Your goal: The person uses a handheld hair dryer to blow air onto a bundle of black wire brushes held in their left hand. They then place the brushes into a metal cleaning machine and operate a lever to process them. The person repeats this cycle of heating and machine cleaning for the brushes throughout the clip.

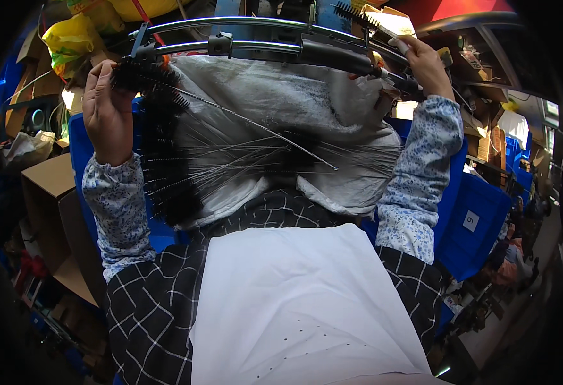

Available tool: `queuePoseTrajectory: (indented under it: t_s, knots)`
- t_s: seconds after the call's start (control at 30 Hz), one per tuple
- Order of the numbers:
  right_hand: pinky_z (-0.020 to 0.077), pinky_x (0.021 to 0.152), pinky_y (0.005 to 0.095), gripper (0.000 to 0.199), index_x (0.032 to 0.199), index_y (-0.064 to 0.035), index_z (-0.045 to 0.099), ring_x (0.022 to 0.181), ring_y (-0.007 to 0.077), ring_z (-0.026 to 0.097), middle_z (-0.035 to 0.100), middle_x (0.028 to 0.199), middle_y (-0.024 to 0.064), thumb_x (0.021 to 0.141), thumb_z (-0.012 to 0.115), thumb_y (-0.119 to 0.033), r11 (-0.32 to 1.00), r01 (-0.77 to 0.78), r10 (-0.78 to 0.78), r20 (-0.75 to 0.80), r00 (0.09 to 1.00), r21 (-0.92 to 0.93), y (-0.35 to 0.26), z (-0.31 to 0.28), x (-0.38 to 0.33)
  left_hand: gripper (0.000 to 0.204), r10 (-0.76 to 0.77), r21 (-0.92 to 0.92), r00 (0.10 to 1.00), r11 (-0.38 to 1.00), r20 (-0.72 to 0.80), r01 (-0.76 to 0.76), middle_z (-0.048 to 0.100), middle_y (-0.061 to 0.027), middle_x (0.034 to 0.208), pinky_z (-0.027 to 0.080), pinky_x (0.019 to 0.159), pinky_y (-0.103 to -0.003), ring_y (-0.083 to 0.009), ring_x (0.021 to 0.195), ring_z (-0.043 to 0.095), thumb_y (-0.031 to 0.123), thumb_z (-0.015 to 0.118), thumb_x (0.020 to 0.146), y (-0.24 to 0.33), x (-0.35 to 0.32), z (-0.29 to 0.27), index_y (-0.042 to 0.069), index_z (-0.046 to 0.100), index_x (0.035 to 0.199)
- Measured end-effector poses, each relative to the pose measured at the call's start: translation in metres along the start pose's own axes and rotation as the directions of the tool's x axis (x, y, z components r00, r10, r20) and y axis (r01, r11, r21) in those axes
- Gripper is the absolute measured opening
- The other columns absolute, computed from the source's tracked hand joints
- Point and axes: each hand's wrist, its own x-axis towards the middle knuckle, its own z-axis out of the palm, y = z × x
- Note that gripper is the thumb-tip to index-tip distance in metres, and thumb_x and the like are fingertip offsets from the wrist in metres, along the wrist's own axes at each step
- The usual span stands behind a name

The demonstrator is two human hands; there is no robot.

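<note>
At the far left, my left hand (106, 112) pinches the bristled end of a black wire brush (147, 80). That brush's twisted wire stem slants down to the right. My right hand (428, 67), at the upper right, has its fingers closed on the stem end of a smaller black wire brush (358, 17), which points up and left. Across my lap, on a pale cloth (243, 90), lies a pile of similar brushes (172, 173). Their black bristles are to the left and their thin wire stems fan out to the right.
A metal rod frame (262, 48) with dark clamps spans the far side of the cloth. Blue crates (474, 218) stand at both sides. An opened cardboard box (57, 205) is at the left, and yellow bags (73, 42) are at the far left.
</note>
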Motion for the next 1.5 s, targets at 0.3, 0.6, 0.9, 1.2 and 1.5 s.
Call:
queuePoseTrajectory:
  t_s: [0.3, 0.6, 0.9, 1.2, 1.5]
  knots:
    - [0.041, 0.067, 0.0353, 0.028, 0.106, 0.0012, 0.044, 0.075, 0.0258, 0.053, 0.055, 0.084, 0.0169, 0.086, 0.04, -0.018, 0.697, 0.015, -0.477, 0.447, 0.757, 0.717, -0.146, 0.053, -0.107, 0.022, -0.209, 0.098, 0.85, 0.978, 0.483, 0.184, 0.053, -0.0087, 0.095, 0.049, 0.074, -0.029, -0.0139, 0.084, 0.056, 0.021, 0.036, 0.091, -0.033, -0.032, 0.072, 0.001, 0.041, 0.099]
    - [0.0448, 0.071, 0.0371, 0.025, 0.103, -0.0171, 0.058, 0.079, 0.0281, 0.057, 0.062, 0.084, 0.0089, 0.083, 0.046, -0.025, 0.967, 0.137, -0.225, -0.466, 0.856, -0.216, -0.07, 0.087, 0.015, 0.026, -0.05, 0.775, 0.98, 0.621, 0.194, -0.121, 0.053, -0.0053, 0.079, 0.039, 0.061, -0.022, -0.0104, 0.068, 0.048, 0.024, 0.044, 0.089, -0.06, 0.014, -0.041, 0.001, 0.048, 0.098]
    - [0.0421, 0.076, 0.0379, 0.025, 0.101, -0.0166, 0.059, 0.082, 0.0277, 0.056, 0.06, 0.087, 0.0093, 0.078, 0.049, -0.023, 0.949, 0.135, -0.255, -0.439, 0.862, -0.285, -0.069, 0.086, 0.032, 0.023, -0.088, 0.917, 0.969, 0.353, 0.231, -0.187, 0.054, -0.0141, 0.084, 0.041, 0.065, -0.03, -0.0236, 0.073, 0.053, 0.021, 0.053, 0.082, -0.071, 0.019, -0.07, -0.001, 0.052, 0.089]
    - [0.0291, 0.086, 0.0504, 0.029, 0.1, -0.0184, 0.059, 0.107, 0.026, 0.039, 0.055, 0.1, 0.0042, 0.08, 0.038, -0.014, 0.972, 0.102, -0.19, -0.454, 0.871, -0.212, -0.069, 0.091, 0.046, 0.022, -0.065, 0.819, 0.987, 0.568, 0.147, -0.085, 0.049, -0.0027, 0.072, 0.037, 0.061, -0.022, -0.008, 0.066, 0.042, 0.021, 0.045, 0.089, -0.048, 0.015, -0.062, 0.0, 0.049, 0.086]
    - [0.0302, 0.085, 0.049, 0.04, 0.109, -0.0091, 0.046, 0.104, 0.0315, 0.04, 0.049, 0.106, 0.0122, 0.072, 0.053, -0.024, 0.947, 0.056, -0.214, -0.494, 0.843, -0.315, -0.051, 0.093, 0.043, 0.018, 0.253, 0.322, 0.963, 0.908, 0.089, -0.269, 0.052, -0.011, 0.095, 0.035, 0.087, -0.028, -0.017, 0.091, 0.049, 0.015, 0.037, 0.09, 0.006, 0.006, -0.057, 0.001, 0.048, 0.094]
